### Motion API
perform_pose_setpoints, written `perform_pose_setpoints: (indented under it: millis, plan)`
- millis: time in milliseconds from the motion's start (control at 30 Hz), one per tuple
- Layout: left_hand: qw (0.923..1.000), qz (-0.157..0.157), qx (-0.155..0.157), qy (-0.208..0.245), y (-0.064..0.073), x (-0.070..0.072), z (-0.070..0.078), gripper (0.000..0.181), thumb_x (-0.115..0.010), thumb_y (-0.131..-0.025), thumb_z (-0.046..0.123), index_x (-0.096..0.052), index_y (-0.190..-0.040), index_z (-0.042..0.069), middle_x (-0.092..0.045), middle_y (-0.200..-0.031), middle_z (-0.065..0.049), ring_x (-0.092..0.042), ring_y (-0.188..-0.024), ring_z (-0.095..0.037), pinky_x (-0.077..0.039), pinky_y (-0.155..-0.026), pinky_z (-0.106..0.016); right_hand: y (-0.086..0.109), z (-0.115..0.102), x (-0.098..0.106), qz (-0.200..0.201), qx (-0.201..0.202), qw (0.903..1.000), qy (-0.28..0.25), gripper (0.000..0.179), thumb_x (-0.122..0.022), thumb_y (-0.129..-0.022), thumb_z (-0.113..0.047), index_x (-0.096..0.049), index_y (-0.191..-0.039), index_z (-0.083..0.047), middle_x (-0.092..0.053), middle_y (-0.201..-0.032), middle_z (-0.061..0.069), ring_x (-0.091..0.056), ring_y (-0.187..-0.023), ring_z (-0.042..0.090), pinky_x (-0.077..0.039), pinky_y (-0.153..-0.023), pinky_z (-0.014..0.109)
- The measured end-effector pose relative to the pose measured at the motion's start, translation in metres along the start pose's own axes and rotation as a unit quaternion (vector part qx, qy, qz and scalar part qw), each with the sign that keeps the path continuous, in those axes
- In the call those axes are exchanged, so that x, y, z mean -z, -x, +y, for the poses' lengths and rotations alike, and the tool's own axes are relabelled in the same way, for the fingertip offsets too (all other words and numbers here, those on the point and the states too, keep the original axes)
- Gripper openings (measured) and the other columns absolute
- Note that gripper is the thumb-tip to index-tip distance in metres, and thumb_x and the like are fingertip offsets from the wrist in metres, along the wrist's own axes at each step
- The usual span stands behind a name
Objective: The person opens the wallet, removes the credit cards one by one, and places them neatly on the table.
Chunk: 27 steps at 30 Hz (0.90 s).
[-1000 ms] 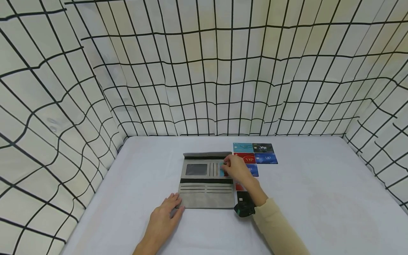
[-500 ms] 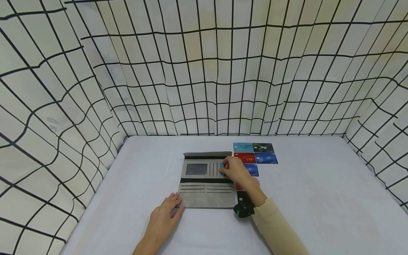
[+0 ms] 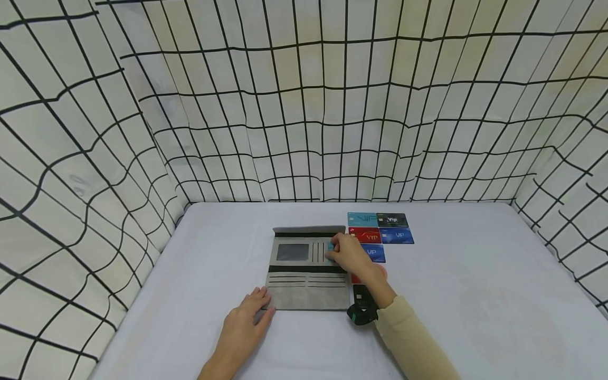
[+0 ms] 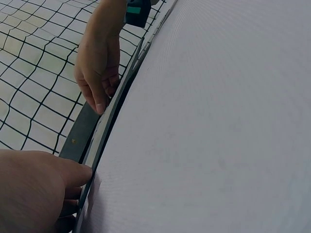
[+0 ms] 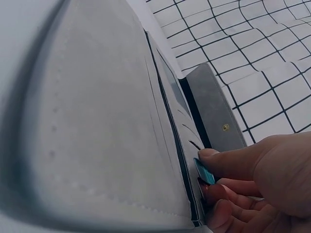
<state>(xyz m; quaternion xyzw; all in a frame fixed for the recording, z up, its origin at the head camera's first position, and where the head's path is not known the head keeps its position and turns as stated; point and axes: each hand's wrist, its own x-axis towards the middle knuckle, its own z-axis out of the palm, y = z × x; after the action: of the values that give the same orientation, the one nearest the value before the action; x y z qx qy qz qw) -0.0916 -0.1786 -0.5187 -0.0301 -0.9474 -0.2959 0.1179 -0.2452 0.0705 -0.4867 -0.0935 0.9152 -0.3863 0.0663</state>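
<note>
An unfolded grey wallet (image 3: pixel 328 299) lies on the white table, with card slots and a dark window in its far half. At the right end of that half, my right hand (image 3: pixel 353 255) pinches a teal card (image 5: pixel 204 171) with thumb and fingers. The card sits at a slot, and a bit of red shows just below it in the right wrist view. My left hand (image 3: pixel 246 317) rests at the wallet's near left corner, fingers on its edge and thumb along the front. Part of the teal card is hidden by the right fingers.
Right of the wallet lie several cards: teal (image 3: pixel 362 219), black (image 3: pixel 392 220), red (image 3: pixel 364 235) and blue (image 3: pixel 398 236). Another black card (image 3: pixel 362 295) is partly under the right wrist's dark camera (image 3: pixel 362 315). Black netting (image 3: pixel 323 125) over white cloth surrounds the table.
My right hand has shifted slightly left, its thumb lower, and its fingers now cover more of the teal card. The left hand and wallet stay put.
</note>
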Motion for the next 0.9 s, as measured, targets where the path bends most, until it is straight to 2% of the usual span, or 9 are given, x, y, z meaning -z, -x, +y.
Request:
perform_pose_setpoints:
  millis: [267, 467, 900]
  plan:
    - [0.9999, -0.009, 0.012, -0.002, 0.0002, 0.0006, 0.0018, 0.034, -0.075, -0.091, 0.018, -0.071, -0.120, 0.000, -0.065, -0.135, -0.015, -0.058, -0.132, -0.032, -0.042, -0.115, -0.048, -0.0015, 0.0014, -0.0033, -0.001, -0.007, 1.0000, 0.006, 0.036, -0.075, -0.091, -0.017, -0.062, -0.119, 0.001, -0.062, -0.092, 0.010, -0.057, -0.081, 0.019, -0.059, -0.071, 0.026]
    - [0.9999, -0.006, 0.009, -0.001, 0.0005, 0.0007, 0.0009, 0.034, -0.075, -0.090, 0.018, -0.071, -0.119, 0.000, -0.065, -0.134, -0.015, -0.058, -0.132, -0.032, -0.042, -0.114, -0.048, -0.0018, 0.0019, -0.0046, 0.001, -0.004, 0.9999, 0.010, 0.034, -0.072, -0.094, -0.018, -0.061, -0.120, 0.000, -0.062, -0.093, 0.009, -0.057, -0.081, 0.018, -0.059, -0.071, 0.026]
    - [0.9999, -0.008, 0.006, -0.002, -0.0002, 0.0015, 0.0018, 0.034, -0.075, -0.091, 0.019, -0.071, -0.119, 0.000, -0.065, -0.135, -0.015, -0.058, -0.132, -0.032, -0.043, -0.114, -0.048, -0.0024, 0.0010, -0.0057, 0.029, 0.003, 0.9994, 0.017, 0.025, -0.066, -0.096, -0.014, -0.058, -0.115, 0.002, -0.064, -0.088, 0.010, -0.059, -0.070, 0.016, -0.056, -0.061, 0.024]
